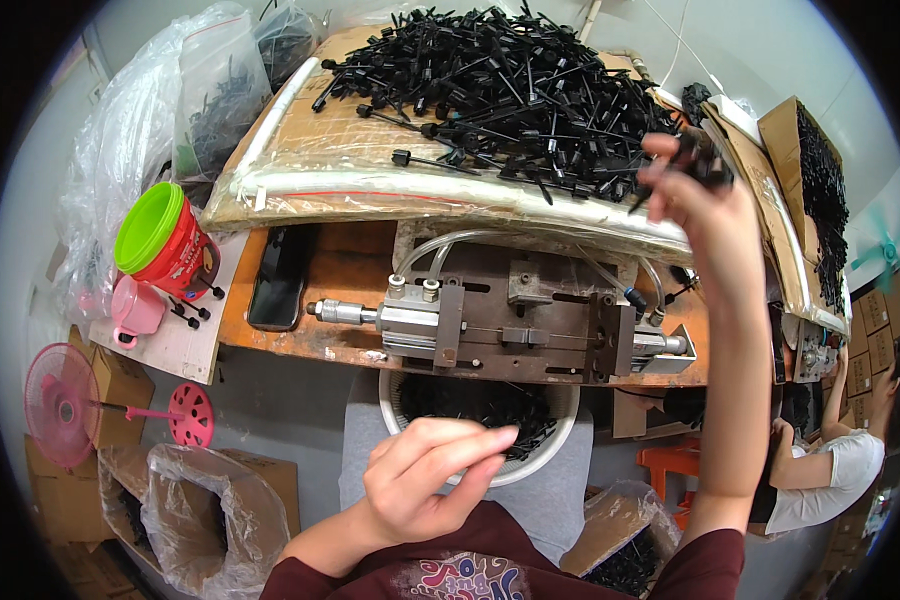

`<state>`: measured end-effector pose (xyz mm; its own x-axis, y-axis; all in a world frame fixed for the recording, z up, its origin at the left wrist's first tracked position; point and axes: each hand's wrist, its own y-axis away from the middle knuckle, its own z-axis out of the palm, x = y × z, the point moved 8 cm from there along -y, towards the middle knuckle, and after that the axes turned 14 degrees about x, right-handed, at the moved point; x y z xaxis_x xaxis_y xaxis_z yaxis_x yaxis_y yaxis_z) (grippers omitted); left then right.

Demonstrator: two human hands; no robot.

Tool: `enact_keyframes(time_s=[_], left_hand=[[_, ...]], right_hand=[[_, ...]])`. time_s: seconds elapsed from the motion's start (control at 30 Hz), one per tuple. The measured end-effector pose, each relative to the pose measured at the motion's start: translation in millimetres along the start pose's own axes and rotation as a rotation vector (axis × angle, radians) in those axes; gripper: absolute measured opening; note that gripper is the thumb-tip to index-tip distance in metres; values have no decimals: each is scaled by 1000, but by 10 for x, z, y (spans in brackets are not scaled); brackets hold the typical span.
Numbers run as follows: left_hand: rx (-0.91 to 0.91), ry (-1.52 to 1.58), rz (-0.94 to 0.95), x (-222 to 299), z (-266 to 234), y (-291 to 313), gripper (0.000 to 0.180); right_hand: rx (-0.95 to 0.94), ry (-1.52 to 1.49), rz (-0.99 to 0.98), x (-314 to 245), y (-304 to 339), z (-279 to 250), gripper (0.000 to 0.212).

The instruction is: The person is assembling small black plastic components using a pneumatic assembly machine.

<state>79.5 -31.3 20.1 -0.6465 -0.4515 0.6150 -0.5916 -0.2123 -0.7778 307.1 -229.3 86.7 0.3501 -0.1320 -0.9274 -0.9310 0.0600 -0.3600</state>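
My right hand (705,195) is raised at the right end of the pile, its fingers curled round several black plastic stemmed pieces (708,160); one thin stem points down below the fingertips. The large heap of black stemmed pieces (510,85) covers the cardboard-topped tray (300,150). My left hand (425,480) hovers over the front of a white basket (564,425) in my lap, thumb and fingers pinched; anything between them is too small to make out. Ahead of it, a metal clamping fixture with air cylinders (520,335) is fixed to the wooden bench, a small block at its middle.
At left stand a red tub with a green rim (155,235), a pink cup (135,310), a phone (280,280) and a pink fan (65,405). Plastic-lined boxes (210,500) sit on the floor. A person in a white shirt (830,480) works at the right.
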Motion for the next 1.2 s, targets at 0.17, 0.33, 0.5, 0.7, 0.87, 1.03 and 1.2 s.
enact_keyframes(time_s=[0.17, 0.33, 0.5, 0.7, 0.87, 1.03, 1.2], left_hand=[[20, -55, 95, 203, 267, -252, 38], [-44, -12, -95, 36, 485, -187, 40], [-120, 4, -152, -99, 538, -82, 50], [-59, -224, 116, -43, 528, -69, 47], [-42, -203, 97, -45, 452, -173, 40], [-158, -104, -9, -191, 515, 1, 35], [-225, -247, 21, -443, 710, 261, 31]], right_hand=[[-95, 60, 94, 92, 1119, 279, 34], [17, 33, 22, 268, 1602, 260, 29], [51, 184, -64, 357, 1764, 264, 25], [-22, 207, 34, 502, 1805, 282, 19], [-4, 161, 120, 658, 1861, 166, 15], [130, 7, 224, 680, 1904, -89, 9], [192, -1, 161, 576, 1925, -215, 10]])
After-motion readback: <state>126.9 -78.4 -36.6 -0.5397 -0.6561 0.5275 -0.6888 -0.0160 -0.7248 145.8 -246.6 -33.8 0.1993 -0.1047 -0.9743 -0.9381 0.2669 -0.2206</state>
